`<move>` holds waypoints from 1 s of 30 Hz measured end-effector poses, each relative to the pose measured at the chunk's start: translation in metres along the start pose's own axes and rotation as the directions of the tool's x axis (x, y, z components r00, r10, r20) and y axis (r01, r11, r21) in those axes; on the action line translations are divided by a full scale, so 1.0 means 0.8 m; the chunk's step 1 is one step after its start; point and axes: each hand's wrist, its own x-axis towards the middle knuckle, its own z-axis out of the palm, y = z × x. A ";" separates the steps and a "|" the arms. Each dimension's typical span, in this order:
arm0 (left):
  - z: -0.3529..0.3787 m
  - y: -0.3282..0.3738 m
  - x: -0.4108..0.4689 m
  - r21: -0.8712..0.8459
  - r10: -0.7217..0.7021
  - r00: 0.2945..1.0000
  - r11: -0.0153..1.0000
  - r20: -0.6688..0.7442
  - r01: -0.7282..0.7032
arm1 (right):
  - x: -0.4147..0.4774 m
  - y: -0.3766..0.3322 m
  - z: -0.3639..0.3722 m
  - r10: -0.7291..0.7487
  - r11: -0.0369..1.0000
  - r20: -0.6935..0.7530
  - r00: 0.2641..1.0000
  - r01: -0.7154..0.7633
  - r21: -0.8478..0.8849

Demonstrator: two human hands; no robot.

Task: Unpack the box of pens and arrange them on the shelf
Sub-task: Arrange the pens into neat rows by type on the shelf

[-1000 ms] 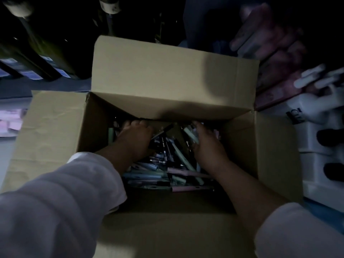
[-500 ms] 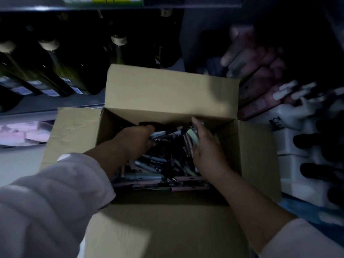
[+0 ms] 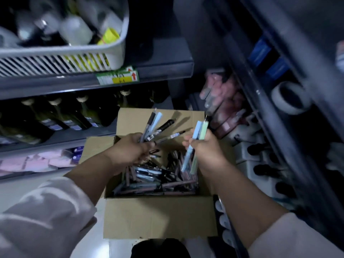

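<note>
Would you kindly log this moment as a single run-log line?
stage: unpacking | left hand: grips fanned bunch of pens | right hand: grips pale blue and green pens | box: open, loose pens inside

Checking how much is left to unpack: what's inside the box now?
Loose pens, pink, blue and dark, lie piled in the box. The left hand and right hand hold more above, covering part; lower layers are hidden.
</note>
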 end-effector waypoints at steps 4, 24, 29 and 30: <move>0.017 0.048 -0.055 -0.137 -0.002 1.000 0.991 0.021 0.005 | -0.036 -0.035 -0.016 0.182 0.950 0.009 0.983 -0.178 0.258; 0.100 0.176 -0.285 0.038 0.161 0.899 0.981 0.407 -0.192 | -0.348 -0.132 -0.100 -0.022 0.794 -0.167 0.986 0.119 0.596; 0.170 0.160 -0.388 0.069 0.193 0.761 0.952 0.620 -0.297 | -0.491 -0.086 -0.146 -0.004 0.803 -0.443 0.897 0.266 0.534; 0.184 0.160 -0.398 0.094 0.178 0.754 0.949 0.632 -0.302 | -0.507 -0.075 -0.160 -0.009 0.800 -0.493 0.870 0.302 0.518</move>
